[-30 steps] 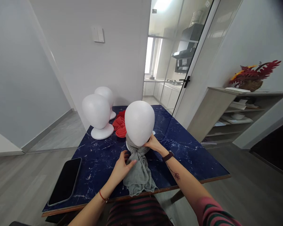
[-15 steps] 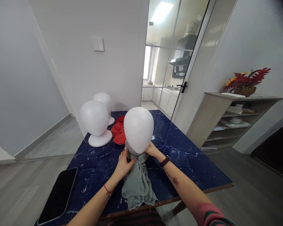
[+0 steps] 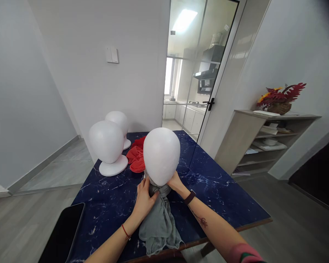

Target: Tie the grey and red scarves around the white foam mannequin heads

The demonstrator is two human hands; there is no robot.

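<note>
A white foam mannequin head (image 3: 161,155) stands before me on the blue marbled table. A thin grey scarf (image 3: 159,230) is wrapped around its neck and knotted in front, with its tail hanging towards the near table edge. My left hand (image 3: 144,199) grips the scarf at the left of the neck, thumb on the knot and fingers curled round the side. At the right of the neck, my right hand (image 3: 177,183) reaches in against the scarf under the chin; its fingers are hidden behind the head.
Two more white mannequin heads, a nearer one (image 3: 107,141) and a farther one (image 3: 117,120), stand at the left. Crumpled red cloth (image 3: 137,157) lies behind the wrapped head. A black phone (image 3: 63,233) occupies the near left corner of the table (image 3: 216,186). A shelf (image 3: 235,142) stands right.
The view has shifted slightly, so things sit a little lower in it. Both hands stay at the scarf around the neck, with scarcely any movement.
</note>
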